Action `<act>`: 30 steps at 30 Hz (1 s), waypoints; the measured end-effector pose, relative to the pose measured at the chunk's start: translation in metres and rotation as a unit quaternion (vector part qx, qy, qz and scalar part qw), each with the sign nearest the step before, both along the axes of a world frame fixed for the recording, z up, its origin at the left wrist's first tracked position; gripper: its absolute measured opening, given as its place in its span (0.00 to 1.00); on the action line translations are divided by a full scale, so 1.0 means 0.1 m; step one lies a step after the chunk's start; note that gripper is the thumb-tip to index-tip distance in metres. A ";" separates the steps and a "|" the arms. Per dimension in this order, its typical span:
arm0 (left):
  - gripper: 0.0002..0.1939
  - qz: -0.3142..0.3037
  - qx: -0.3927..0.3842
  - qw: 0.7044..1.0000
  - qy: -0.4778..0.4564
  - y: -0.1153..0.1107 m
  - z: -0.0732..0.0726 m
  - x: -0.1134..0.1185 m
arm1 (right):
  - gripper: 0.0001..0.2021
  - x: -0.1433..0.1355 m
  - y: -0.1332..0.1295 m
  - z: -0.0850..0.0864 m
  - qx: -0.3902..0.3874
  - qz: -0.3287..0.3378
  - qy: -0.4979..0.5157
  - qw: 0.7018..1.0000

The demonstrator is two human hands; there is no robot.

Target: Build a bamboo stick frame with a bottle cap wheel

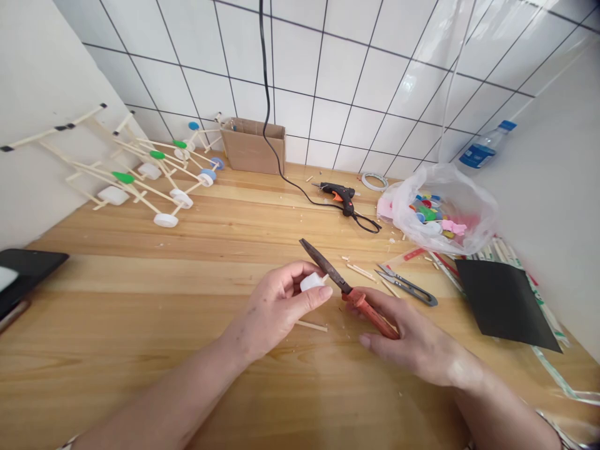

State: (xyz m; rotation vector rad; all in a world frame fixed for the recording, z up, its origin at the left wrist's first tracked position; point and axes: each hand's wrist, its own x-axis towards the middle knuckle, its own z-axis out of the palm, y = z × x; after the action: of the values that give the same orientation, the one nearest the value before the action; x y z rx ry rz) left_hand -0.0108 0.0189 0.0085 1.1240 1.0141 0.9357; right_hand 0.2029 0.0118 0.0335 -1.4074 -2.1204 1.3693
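Note:
Between the thumb and fingers of my left hand (276,306) is a white bottle cap (311,282) with a short wooden stub sticking out of it. My right hand (412,337) is closed around the red handles of a pair of long-nosed pliers (372,312). The dark jaws point up and left, beside the stub; whether they touch it I cannot tell. A thin wooden stick (312,325) lies on the table just below my left hand. Grey thread snips (407,286) and cut stick pieces (362,271) lie beyond my right hand.
Stick-built models with cap wheels (135,187) stand at the left, near a cardboard box (255,147). A black glue gun (338,195) with a cable, a tape roll (374,181), a plastic bag of caps (440,212), a water bottle (485,150) and a black sheet (506,304) occupy the back and right.

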 end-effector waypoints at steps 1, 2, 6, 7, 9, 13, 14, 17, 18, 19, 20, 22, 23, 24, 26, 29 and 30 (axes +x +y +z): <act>0.12 -0.001 0.003 1.000 -0.002 0.00 0.00 0.00 | 0.18 0.00 0.00 0.01 0.011 0.003 -0.025 1.000; 0.12 -0.004 0.006 1.000 -0.003 -0.01 -0.01 -0.01 | 0.17 -0.01 0.00 0.03 0.019 0.003 -0.043 0.999; 0.14 -0.012 0.013 1.000 0.002 -0.02 -0.03 -0.01 | 0.14 -0.02 -0.02 0.02 0.051 0.006 -0.067 0.996; 0.14 -0.011 0.011 1.000 0.004 -0.02 -0.03 -0.01 | 0.15 -0.03 -0.02 0.02 0.057 0.008 -0.067 0.996; 0.14 -0.007 0.008 1.000 0.006 -0.02 -0.03 -0.01 | 0.16 -0.04 -0.02 0.00 0.062 0.008 -0.062 0.996; 0.13 -0.009 0.014 1.000 0.001 -0.01 -0.01 -0.01 | 0.21 -0.06 -0.02 -0.03 0.060 0.000 -0.048 0.997; 0.13 -0.011 0.016 1.000 0.000 -0.01 -0.01 -0.01 | 0.21 -0.06 -0.03 -0.03 0.060 -0.001 -0.048 0.997; 0.13 -0.009 0.018 1.000 -0.003 -0.02 0.00 -0.01 | 0.19 -0.06 -0.03 -0.05 0.066 -0.003 -0.046 0.997; 0.13 -0.008 0.019 1.000 -0.004 -0.02 0.00 -0.01 | 0.18 -0.06 -0.03 -0.06 0.070 -0.004 -0.042 0.997; 0.13 -0.007 0.019 1.000 -0.005 -0.03 0.00 -0.01 | 0.18 -0.06 -0.04 -0.07 0.075 -0.005 -0.038 0.996; 0.12 -0.007 0.019 1.000 -0.006 -0.03 0.01 -0.01 | 0.17 -0.06 -0.04 -0.07 0.081 -0.007 -0.034 0.996; 0.12 -0.008 0.017 1.000 -0.007 -0.04 0.01 -0.01 | 0.16 -0.06 -0.04 -0.08 0.088 -0.012 -0.034 0.996; 0.12 -0.008 0.015 1.000 -0.009 -0.04 0.00 -0.01 | 0.16 -0.07 -0.04 -0.08 0.088 -0.015 -0.036 0.995; 0.12 -0.007 0.014 1.000 -0.012 -0.04 0.00 -0.01 | 0.15 -0.07 -0.04 -0.09 0.087 -0.018 -0.039 0.995; 0.12 -0.006 0.013 1.000 -0.023 -0.03 0.00 -0.01 | 0.13 -0.08 -0.04 -0.08 0.085 -0.022 -0.043 0.995; 0.13 0.000 0.004 0.999 -0.046 -0.02 0.00 -0.01 | 0.14 -0.10 -0.02 -0.07 0.079 -0.027 -0.038 0.996; 0.13 0.004 -0.003 0.999 -0.053 -0.01 0.00 -0.01 | 0.14 -0.10 -0.01 -0.07 0.070 -0.030 -0.028 0.997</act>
State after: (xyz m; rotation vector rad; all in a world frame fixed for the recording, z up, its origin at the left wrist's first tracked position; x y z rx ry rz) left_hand -0.0117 0.0175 0.0085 1.0544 0.9349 0.9884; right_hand 0.1930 0.0104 0.0264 -1.4566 -2.1448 1.1484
